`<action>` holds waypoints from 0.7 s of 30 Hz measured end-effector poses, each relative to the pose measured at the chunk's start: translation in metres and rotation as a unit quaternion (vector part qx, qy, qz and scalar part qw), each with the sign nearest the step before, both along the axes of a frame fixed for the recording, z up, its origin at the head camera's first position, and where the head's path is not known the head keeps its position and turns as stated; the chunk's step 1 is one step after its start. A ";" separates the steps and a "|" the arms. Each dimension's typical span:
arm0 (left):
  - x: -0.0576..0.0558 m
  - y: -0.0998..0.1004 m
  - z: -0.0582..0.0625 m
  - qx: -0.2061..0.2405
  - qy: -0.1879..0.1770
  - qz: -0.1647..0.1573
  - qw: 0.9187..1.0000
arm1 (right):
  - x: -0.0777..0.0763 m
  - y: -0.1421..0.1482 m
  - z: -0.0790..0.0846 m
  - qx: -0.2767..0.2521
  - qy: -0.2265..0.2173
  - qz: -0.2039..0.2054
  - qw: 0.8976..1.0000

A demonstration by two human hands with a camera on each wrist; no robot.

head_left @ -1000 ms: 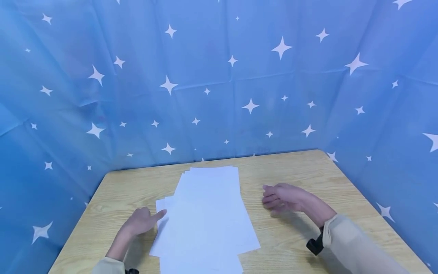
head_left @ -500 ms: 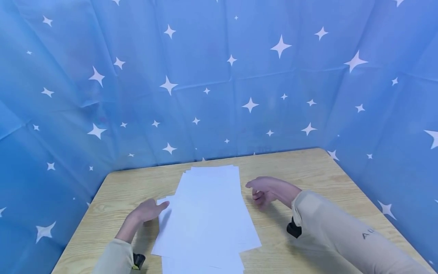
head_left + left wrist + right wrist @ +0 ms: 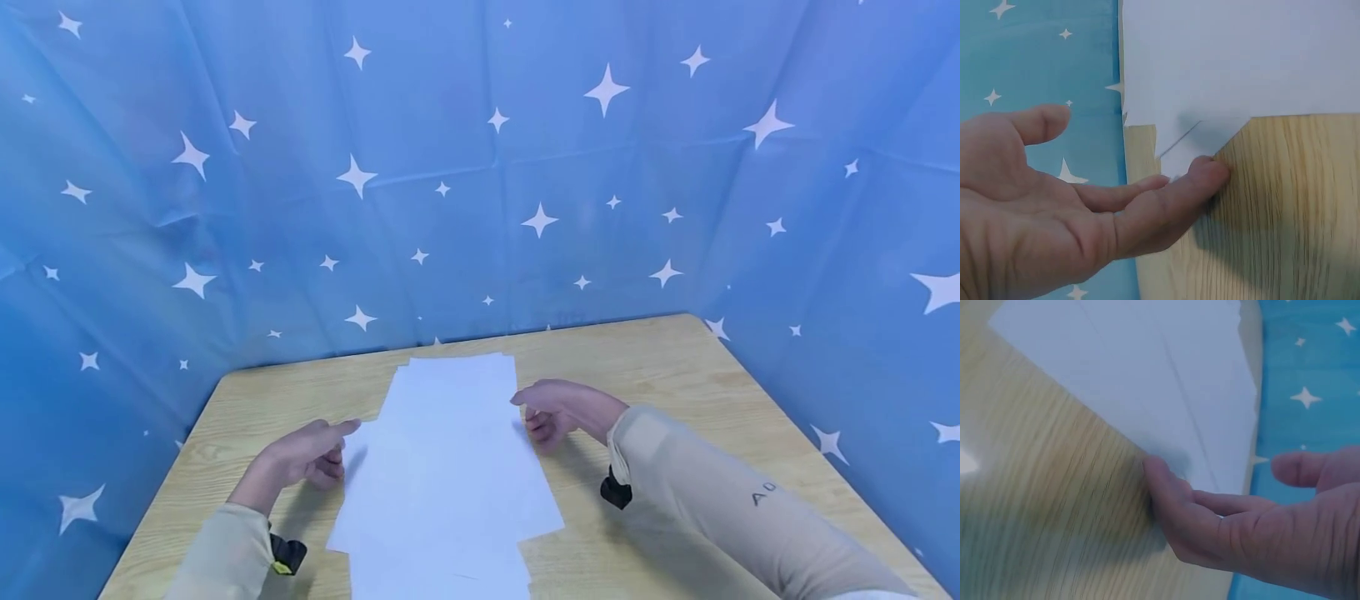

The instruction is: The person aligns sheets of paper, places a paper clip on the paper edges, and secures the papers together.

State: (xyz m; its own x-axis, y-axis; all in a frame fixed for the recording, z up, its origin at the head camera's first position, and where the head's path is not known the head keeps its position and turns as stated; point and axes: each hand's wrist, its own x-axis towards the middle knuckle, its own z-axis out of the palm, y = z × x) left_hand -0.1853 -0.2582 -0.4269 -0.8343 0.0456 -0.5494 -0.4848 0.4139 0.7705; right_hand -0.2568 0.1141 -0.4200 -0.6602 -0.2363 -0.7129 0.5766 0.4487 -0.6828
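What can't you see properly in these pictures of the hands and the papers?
- Near end of the paper pile: cut off by the head view's bottom edge.
- Number of sheets: overlapping, uncountable.
- Right hand: right wrist view blurred, so contact with the paper is unclear.
- Left hand: palm cut off by the frame edge.

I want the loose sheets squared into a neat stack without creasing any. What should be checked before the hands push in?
1. Left hand at the left edge of the paper sheets: ok, its fingertips touch a protruding corner.
2. Right hand at the right edge: ok, its fingertips meet the paper edge.
3. Both hands open, gripping nothing: ok.
4. Sheets aligned: not ok, they are fanned, with corners sticking out.
5. Sheets lying flat on the wooden table: ok where visible; the near end is cut off by the frame.
6. Number of sheets: cannot tell.
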 end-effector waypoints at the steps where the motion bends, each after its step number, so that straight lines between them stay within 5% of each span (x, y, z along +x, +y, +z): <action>1: 0.000 0.001 0.000 0.013 -0.002 0.006 1.000 | 0.000 -0.002 0.000 -0.002 -0.003 0.000 1.000; 5: 0.000 0.005 -0.002 0.051 -0.012 0.020 0.998 | 0.002 -0.009 -0.002 0.005 -0.002 0.005 1.000; 13: -0.002 0.015 0.004 0.020 -0.003 -0.007 1.000 | 0.006 -0.015 0.001 0.013 0.016 0.017 1.000; 21: 0.003 0.013 0.008 0.064 -0.012 0.010 0.998 | 0.015 -0.020 0.003 -0.012 0.002 -0.004 1.000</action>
State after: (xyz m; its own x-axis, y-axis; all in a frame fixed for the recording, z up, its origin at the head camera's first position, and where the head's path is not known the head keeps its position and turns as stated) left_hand -0.1826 -0.2453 -0.4193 -0.8225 0.1006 -0.5598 -0.5105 0.3034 0.8046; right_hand -0.2419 0.0945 -0.4168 -0.6654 -0.2474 -0.7043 0.5775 0.4272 -0.6957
